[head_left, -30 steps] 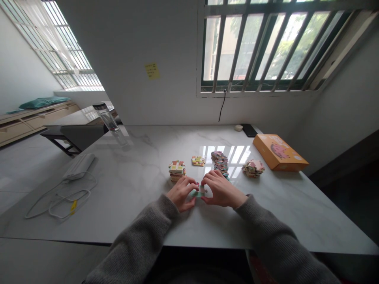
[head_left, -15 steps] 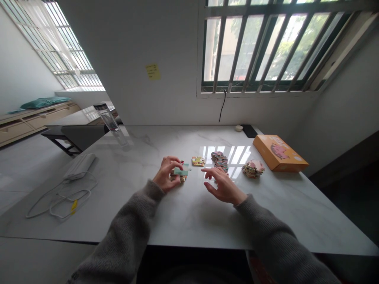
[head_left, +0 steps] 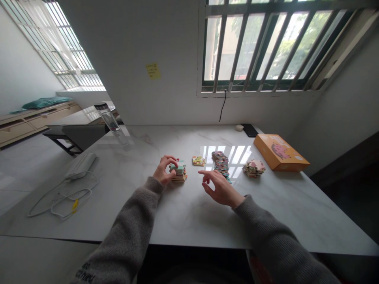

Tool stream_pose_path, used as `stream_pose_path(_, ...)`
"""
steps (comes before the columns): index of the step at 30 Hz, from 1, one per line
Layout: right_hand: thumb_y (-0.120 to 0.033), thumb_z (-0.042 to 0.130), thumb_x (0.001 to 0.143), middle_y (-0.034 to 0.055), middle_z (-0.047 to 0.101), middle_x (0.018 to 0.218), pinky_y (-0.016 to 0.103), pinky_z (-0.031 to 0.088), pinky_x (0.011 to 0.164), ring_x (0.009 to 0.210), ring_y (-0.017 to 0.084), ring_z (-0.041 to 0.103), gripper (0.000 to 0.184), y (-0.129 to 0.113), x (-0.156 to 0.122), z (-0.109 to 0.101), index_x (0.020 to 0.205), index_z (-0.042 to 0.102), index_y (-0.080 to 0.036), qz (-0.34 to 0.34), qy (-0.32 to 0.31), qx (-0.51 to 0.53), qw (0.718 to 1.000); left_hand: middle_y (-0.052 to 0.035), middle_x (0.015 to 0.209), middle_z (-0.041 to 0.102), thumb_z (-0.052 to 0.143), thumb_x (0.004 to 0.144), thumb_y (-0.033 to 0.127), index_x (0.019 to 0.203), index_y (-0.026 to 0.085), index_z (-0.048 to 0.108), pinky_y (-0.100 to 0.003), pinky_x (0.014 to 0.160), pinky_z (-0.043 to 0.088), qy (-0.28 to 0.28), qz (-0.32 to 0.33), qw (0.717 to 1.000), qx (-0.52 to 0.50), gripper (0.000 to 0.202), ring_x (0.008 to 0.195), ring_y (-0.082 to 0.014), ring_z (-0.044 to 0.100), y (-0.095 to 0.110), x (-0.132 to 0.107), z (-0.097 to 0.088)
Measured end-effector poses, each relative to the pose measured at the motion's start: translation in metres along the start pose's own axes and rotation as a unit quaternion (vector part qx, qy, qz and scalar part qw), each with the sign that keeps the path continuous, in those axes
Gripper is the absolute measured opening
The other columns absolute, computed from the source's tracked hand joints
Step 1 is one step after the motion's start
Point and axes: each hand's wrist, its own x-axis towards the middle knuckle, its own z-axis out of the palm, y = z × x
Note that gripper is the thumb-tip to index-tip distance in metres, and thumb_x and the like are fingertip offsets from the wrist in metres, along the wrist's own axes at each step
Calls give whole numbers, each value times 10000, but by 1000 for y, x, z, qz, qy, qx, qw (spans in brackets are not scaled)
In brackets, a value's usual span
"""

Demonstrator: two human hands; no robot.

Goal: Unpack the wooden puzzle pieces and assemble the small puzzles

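Note:
My left hand (head_left: 164,169) curls around the left side of a short stack of puzzle pieces (head_left: 179,172), with fingertips on the teal top piece. My right hand (head_left: 217,186) hovers open over the marble table (head_left: 189,213), fingers spread, holding nothing, just in front of a long leaning row of puzzle pieces (head_left: 221,161). A small joined puzzle section (head_left: 198,160) lies flat between the two piles. Another heap of pieces (head_left: 253,168) sits farther right.
An orange puzzle box (head_left: 280,152) lies at the right. A white power adapter with coiled cable (head_left: 79,166) is at the left, and a clear bottle (head_left: 108,118) stands at the back left. A dark phone (head_left: 249,129) and a small white object sit near the wall.
Both hands were pressed together on a teal piece near the front. The left hand carried it back-left onto the short stack. The right hand opened and lifted away.

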Motion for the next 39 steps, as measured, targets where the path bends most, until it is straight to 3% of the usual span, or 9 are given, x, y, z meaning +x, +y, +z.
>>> stream_pose_path(8,-174,495,957,45,686,945,375,469,819,774,184,606,392,3,-2,4,1344,490,-239,1,-14,5,1000,-85,1091,572,521,693,157,805,205,600,-466,1012,440,6,0,1000,17,145,1084,-271,554,-2,-1,-1)
stream_pose_path(11,-159,490,956,53,681,956,375,459,831,822,197,602,359,5,-1,9,1307,519,-230,-5,-20,-13,1000,-96,1116,585,513,714,178,831,207,607,-474,986,450,57,39,996,50,154,1075,-278,555,7,-2,-2)
stream_pose_path(15,-158,497,957,89,676,969,397,436,870,924,241,578,268,9,5,16,1206,587,-201,-11,-42,-111,993,-68,908,635,502,772,180,789,217,595,-427,866,484,133,103,983,75,101,893,-246,584,21,-6,2)
stream_pose_path(19,-177,531,945,118,669,1070,427,393,976,1047,269,554,205,14,21,18,1127,622,-184,-16,-87,-213,973,-60,842,635,512,781,185,751,211,607,-393,812,490,177,104,974,96,103,831,-226,575,26,-9,6)
stream_pose_path(22,-180,535,935,128,644,1193,425,352,1038,1146,275,529,247,22,39,21,1171,607,-171,4,-116,-256,960,-45,829,623,526,770,202,773,195,621,-334,734,487,234,43,970,49,95,790,-197,572,17,-8,6)
stream_pose_path(25,-181,499,949,127,614,1286,402,335,1058,1207,262,513,304,33,58,27,1244,570,-177,66,-139,-282,947,-10,748,607,555,735,243,788,187,617,-274,646,468,278,-90,953,-79,99,684,-152,562,2,-5,6)
stream_pose_path(30,-268,477,978,171,603,1275,433,373,1001,1187,301,535,303,46,84,42,1251,557,-165,153,-138,-306,929,30,616,574,594,646,309,792,183,587,-211,457,395,247,-279,891,-260,193,488,-104,503,-28,1,7)
stream_pose_path(33,-282,458,989,192,627,1204,420,417,922,1114,304,575,279,45,89,51,1205,571,-146,176,-149,-308,923,35,579,583,552,681,373,858,192,557,-208,395,378,227,-322,875,-280,253,417,-114,501,-42,4,4)
stream_pose_path(39,-250,488,966,164,641,1168,387,438,896,1093,292,570,251,23,71,51,1195,553,-168,152,-166,-298,928,52,596,582,480,764,391,950,215,482,-190,387,385,260,-345,852,-295,256,420,-115,521,-50,5,-3)
